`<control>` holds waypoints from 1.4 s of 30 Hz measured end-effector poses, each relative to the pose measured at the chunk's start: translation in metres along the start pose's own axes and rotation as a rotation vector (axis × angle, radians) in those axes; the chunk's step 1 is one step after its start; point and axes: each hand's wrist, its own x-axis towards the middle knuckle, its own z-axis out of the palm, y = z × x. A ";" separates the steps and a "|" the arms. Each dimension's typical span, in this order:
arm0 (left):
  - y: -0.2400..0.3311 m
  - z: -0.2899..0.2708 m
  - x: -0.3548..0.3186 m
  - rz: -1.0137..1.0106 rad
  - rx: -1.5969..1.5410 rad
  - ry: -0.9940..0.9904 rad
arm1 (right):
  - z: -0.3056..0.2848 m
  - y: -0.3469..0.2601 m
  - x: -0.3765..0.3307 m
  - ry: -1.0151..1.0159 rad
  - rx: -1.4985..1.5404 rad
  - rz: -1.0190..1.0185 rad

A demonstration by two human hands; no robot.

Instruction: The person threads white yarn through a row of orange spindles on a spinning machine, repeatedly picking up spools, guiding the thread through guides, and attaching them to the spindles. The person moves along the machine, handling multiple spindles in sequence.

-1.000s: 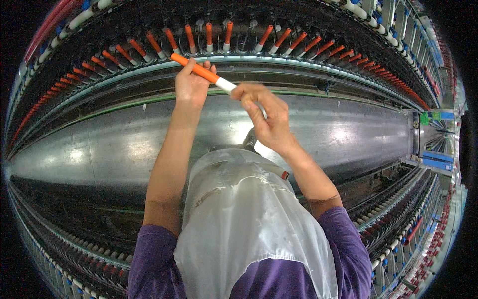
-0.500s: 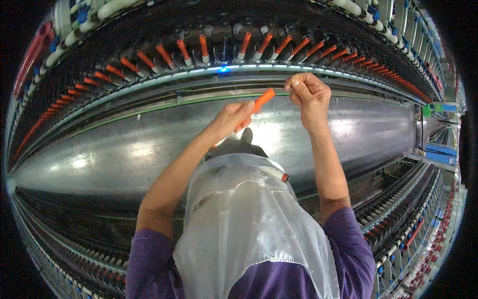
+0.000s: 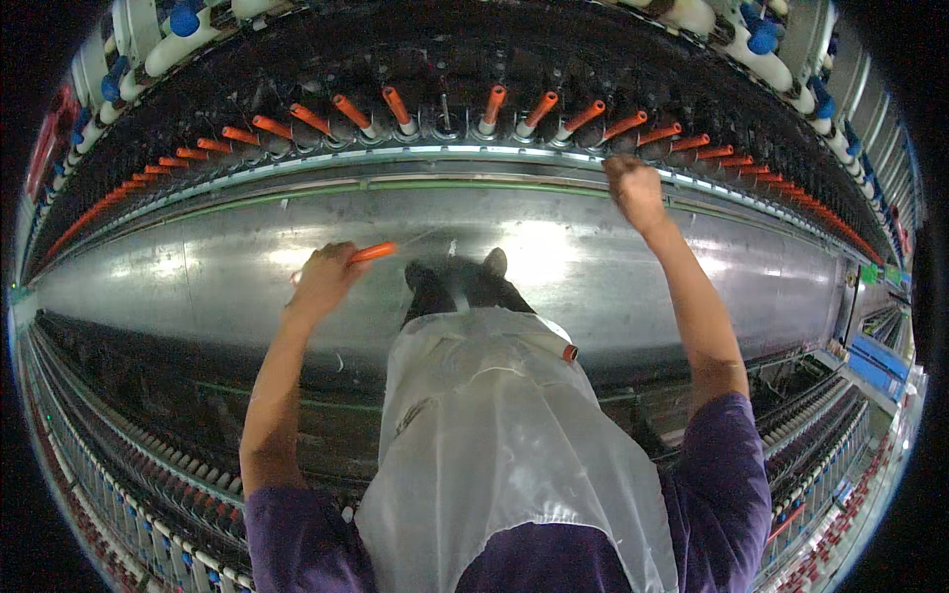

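My left hand (image 3: 321, 280) grips an orange bobbin tube (image 3: 371, 253) that points right, held low over the shiny grey floor (image 3: 198, 277). My right hand (image 3: 633, 190) is raised with its fingers closed, just below the row of orange bobbin tubes (image 3: 494, 104) on the spinning frame; whether it pinches a thread I cannot tell. One spindle (image 3: 446, 111) in that row stands bare, between two orange tubes. A translucent white bag (image 3: 494, 445) hangs in front of my chest, with one orange tube end (image 3: 569, 353) showing at its rim.
A second spinning frame (image 3: 129, 494) with rows of tubes runs along the lower left and lower right. White roving bobbins with blue caps (image 3: 183, 25) sit along the top. My dark shoes (image 3: 455, 282) stand on the aisle floor.
My left hand has dropped down and left with the orange tube. My right hand has swung right and up to the tube row. The view has shifted along the frame.
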 end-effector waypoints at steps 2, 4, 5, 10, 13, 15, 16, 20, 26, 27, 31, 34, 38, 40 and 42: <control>-0.043 0.005 -0.022 -0.133 -0.037 0.048 | 0.034 0.015 -0.007 -0.107 -0.046 0.148; -0.087 0.012 -0.047 -0.299 -0.220 0.032 | 0.063 0.006 -0.015 -0.297 -0.110 0.173; -0.108 0.016 -0.062 -0.353 -0.232 0.051 | 0.079 -0.012 -0.013 -0.292 -0.085 0.087; -0.200 0.009 -0.128 -0.864 -0.559 0.219 | 0.130 -0.118 0.057 -0.205 0.138 -0.030; -0.226 -0.003 -0.139 -0.892 -0.850 0.408 | 0.146 -0.155 0.111 -0.095 0.126 0.015; -0.234 -0.011 -0.130 -0.829 -0.903 0.452 | 0.150 -0.158 0.129 -0.068 0.216 0.019; -0.235 -0.013 -0.121 -0.815 -0.954 0.476 | 0.152 -0.156 0.132 -0.153 0.194 0.021; -0.242 -0.013 -0.075 -0.776 -1.056 0.497 | 0.161 -0.147 0.127 -0.179 0.196 0.170; -0.268 -0.016 -0.017 -0.818 -1.062 0.752 | 0.177 -0.157 0.136 -0.068 0.152 0.436; -0.271 -0.021 -0.009 -0.840 -1.095 0.809 | 0.174 -0.158 0.138 -0.076 0.122 0.425; -0.259 -0.066 0.018 -0.705 -0.898 0.790 | 0.127 -0.156 0.141 -0.275 0.211 0.299; -0.200 -0.078 0.045 -0.468 -0.965 0.630 | 0.058 -0.161 0.139 -0.433 0.831 0.356; -0.058 -0.049 0.088 0.036 -0.902 0.467 | -0.043 -0.166 0.132 -0.192 1.722 0.657; 0.013 -0.043 0.108 0.201 -0.697 0.435 | -0.077 -0.160 0.136 -0.098 1.762 0.734; 0.073 -0.042 0.135 0.454 -0.820 0.654 | -0.100 -0.157 0.139 -0.008 1.697 0.747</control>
